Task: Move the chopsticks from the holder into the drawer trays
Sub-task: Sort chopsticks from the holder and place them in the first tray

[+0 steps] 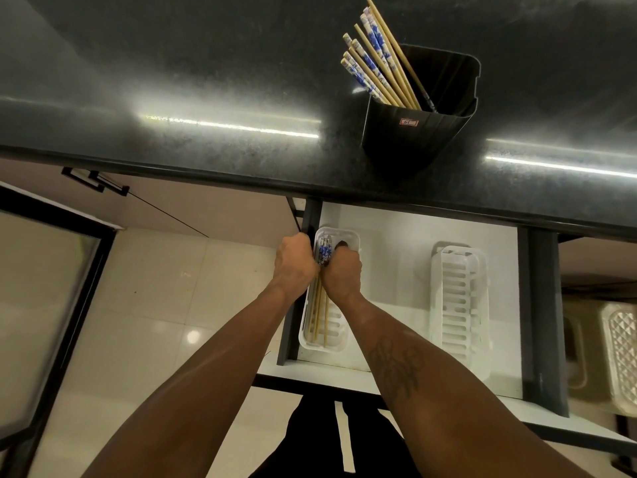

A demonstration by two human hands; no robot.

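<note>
A black holder (413, 139) stands on the dark counter with several blue-patterned bamboo chopsticks (377, 60) leaning left out of it. Below, an open drawer holds two white slotted trays. Over the left tray (336, 343) my left hand (296, 267) and my right hand (343, 270) are closed together around a bundle of chopsticks (322, 288). The bundle's patterned ends point toward the counter and its bamboo tips lie in the tray. The right tray (460, 305) holds nothing.
The dark counter edge (241, 181) overhangs the back of the drawer (396, 229). A glass cabinet door (44, 288) stands at the left over a tiled floor. Beige containers (617, 350) sit low at the far right, past the drawer's dark side wall.
</note>
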